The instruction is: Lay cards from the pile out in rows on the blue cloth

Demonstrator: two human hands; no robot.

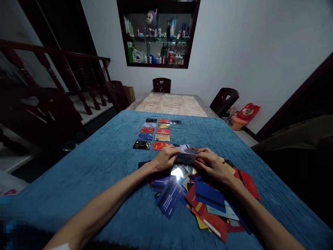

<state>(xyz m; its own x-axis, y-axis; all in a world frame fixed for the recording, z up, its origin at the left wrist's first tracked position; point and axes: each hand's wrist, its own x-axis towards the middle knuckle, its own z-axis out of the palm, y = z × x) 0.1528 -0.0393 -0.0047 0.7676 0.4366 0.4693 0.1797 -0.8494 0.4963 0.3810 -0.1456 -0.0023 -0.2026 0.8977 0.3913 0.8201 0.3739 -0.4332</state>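
My left hand [165, 158] pinches the left end of a card [186, 157] held up over a heap of cards. My right hand [212, 163] has its fingers closed at the card's right end. Below and around both hands lies the loose heap, including a purple-blue card [170, 198], a blue card [210, 194] and a red card [210, 222]. Beyond my left hand, several cards are laid out in columns, among them a black card [142, 144] and an orange-red card [160, 146]. A dark card [176, 122] sits alone at the top of a third column.
A blue cloth [104, 159] covers the near part of the table, and the far part has a patterned top [171, 103]. Dark wooden chairs stand around it, one at the right [224, 100]. On the floor at the right is an orange basin [238, 123].
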